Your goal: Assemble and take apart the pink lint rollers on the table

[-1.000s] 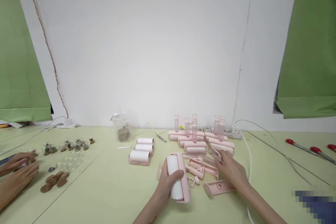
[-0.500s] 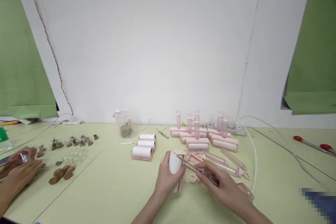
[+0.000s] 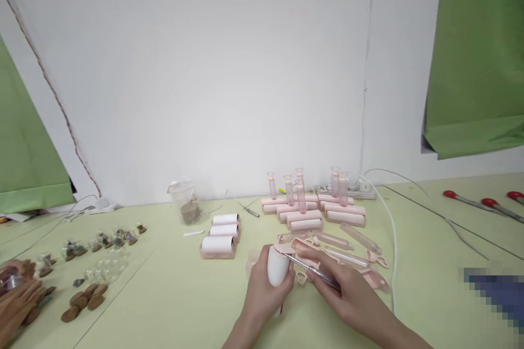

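Note:
My left hand (image 3: 268,289) is wrapped round a white roll (image 3: 278,266), tilted upward, with a pale pink piece at its top end. My right hand (image 3: 341,286) grips a slim metal pointed tool (image 3: 313,269) like a pen. Its tip touches the top edge of the roll, near the pink piece; whether it is a blade or tweezers I cannot tell. Just beyond and right of my hands lie clear pink tubes (image 3: 346,257), a heart-shaped pink ring (image 3: 302,278) and curved pink parts (image 3: 374,280).
Pink-cased white rolls (image 3: 306,224) and upright pink tubes (image 3: 302,202) stand at the back. Three white rolls (image 3: 218,244) sit left of centre. A person's hands (image 3: 18,294) work at far left near glass domes (image 3: 107,270) and brown discs (image 3: 84,300). A white cable (image 3: 395,251) and red-handled tools (image 3: 489,202) are right.
My view has turned a little to the right. The roll in my left hand has tipped so that its top end and the pink piece show more. The tool stays at its upper edge.

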`<act>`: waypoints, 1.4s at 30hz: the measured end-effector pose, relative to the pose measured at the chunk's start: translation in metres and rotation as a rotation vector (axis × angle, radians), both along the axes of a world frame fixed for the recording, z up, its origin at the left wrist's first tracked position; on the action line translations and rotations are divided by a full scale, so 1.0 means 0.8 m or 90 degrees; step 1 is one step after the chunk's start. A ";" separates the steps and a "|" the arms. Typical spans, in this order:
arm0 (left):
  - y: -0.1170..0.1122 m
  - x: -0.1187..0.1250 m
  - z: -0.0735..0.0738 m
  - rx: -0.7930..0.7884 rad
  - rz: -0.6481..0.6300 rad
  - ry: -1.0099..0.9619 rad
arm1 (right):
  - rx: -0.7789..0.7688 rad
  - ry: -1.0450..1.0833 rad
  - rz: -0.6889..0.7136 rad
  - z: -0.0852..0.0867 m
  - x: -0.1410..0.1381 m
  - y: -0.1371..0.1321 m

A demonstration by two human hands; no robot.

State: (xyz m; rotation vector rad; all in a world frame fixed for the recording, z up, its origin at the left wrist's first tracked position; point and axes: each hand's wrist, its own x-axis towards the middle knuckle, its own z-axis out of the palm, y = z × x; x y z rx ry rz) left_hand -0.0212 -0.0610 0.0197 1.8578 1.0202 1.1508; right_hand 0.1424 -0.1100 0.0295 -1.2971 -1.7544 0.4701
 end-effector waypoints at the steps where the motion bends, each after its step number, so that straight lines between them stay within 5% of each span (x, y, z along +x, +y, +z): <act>1: -0.001 0.002 -0.002 -0.002 -0.005 -0.005 | 0.002 0.016 0.013 -0.002 -0.002 -0.001; 6: 0.000 0.011 -0.012 0.002 0.055 -0.061 | 0.026 0.030 0.087 -0.016 -0.011 -0.001; 12: 0.005 0.013 -0.020 0.025 0.113 -0.064 | 0.013 0.056 0.070 -0.030 -0.012 0.004; 25: 0.000 0.010 -0.014 -0.031 0.150 -0.071 | 0.074 0.016 0.068 -0.047 -0.016 0.010; 31: -0.001 0.012 -0.001 -0.063 0.157 -0.177 | 0.109 -0.005 0.089 -0.043 -0.023 0.003; 35: 0.009 0.001 0.004 -0.116 0.170 -0.249 | 0.215 -0.045 0.071 -0.043 -0.015 -0.003; 38: 0.003 0.008 -0.002 -0.137 0.115 -0.242 | 0.225 0.040 -0.022 -0.041 -0.006 0.003; 42: -0.019 0.029 -0.016 -0.169 -0.084 -0.181 | 0.048 0.139 -0.106 -0.037 0.002 0.024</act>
